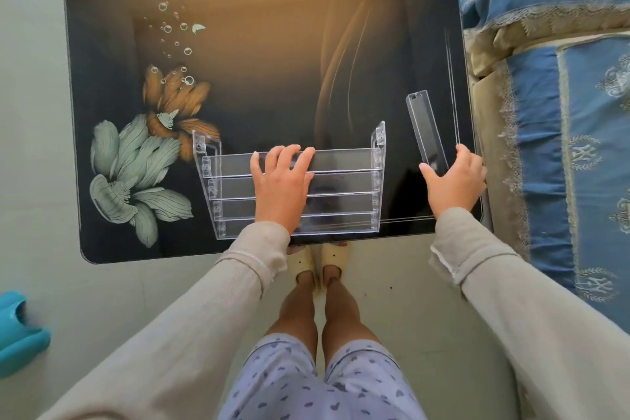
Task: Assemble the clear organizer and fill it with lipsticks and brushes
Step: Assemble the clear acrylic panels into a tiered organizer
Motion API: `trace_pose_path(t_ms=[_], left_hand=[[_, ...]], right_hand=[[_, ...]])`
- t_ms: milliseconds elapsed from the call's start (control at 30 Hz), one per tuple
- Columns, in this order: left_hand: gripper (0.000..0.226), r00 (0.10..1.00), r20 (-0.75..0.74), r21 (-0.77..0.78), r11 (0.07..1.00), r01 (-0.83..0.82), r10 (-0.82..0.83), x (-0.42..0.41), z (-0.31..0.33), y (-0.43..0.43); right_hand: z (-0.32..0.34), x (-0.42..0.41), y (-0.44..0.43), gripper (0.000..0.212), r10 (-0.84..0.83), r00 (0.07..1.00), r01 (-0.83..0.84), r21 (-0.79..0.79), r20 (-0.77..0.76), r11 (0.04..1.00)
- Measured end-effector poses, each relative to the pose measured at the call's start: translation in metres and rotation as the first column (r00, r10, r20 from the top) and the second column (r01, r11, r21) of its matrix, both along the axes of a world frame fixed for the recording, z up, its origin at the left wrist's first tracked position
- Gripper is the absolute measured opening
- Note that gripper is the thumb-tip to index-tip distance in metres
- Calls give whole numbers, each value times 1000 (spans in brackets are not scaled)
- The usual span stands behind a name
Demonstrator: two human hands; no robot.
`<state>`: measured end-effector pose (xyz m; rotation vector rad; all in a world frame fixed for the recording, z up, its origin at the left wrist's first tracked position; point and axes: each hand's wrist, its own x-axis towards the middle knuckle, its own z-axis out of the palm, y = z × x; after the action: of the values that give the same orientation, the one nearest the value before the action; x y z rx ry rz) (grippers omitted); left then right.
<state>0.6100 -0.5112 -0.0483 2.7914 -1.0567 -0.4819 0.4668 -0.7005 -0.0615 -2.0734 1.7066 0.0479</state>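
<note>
Teal plastic object lay on the floor at the far left. Beside it we saw the dark table, printed with flowers and bubbles. Near its front edge the clear organizer lay with its tiered shelves facing up. Our left grip rested flat on those shelves, fingers spread and fairly straight, clamping nothing. Just to the right, apart from the organizer, lay a loose clear strip. Our right grip hovered over the strip's near end, fingers apart and thumb out, not closed on it. Blue patterned bedding filled the right side.
</note>
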Motion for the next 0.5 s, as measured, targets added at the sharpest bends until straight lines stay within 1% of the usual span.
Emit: trace_pose_path(t_ms=[67, 100, 233, 267, 333, 400, 433, 500], left_hand=[[37, 998, 0, -22, 998, -55, 55, -1, 2, -6], [37, 997, -2, -29, 997, -77, 77, -1, 2, -7], [39, 994, -55, -72, 992, -102, 98, -5, 2, -7], [39, 995, -60, -76, 993, -90, 86, -5, 2, -8], [40, 995, -78, -82, 994, -73, 66, -4, 4, -4], [42, 990, -125, -100, 992, -71, 58, -3, 6, 1], [43, 986, -152, -119, 989, -91, 72, -2, 8, 4], [44, 972, -187, -159, 973, -170, 139, 4, 16, 19]], right_hand=[[-8, 5, -2, 65, 37, 995, -30, 69, -92, 997], [-12, 7, -2, 64, 51, 993, -42, 88, -108, 995], [-15, 14, -1, 43, 79, 992, -64, 141, -103, 988], [-13, 14, -3, 42, 68, 994, -54, 167, -80, 985], [-3, 14, 0, 40, -7, 1000, 5, 197, 9, 980], [15, 14, 5, 38, -62, 994, 44, 179, 94, 983], [25, 15, 7, 38, -67, 989, 47, 149, 128, 988], [47, 18, 21, 37, -13, 979, -6, 88, 206, 996]])
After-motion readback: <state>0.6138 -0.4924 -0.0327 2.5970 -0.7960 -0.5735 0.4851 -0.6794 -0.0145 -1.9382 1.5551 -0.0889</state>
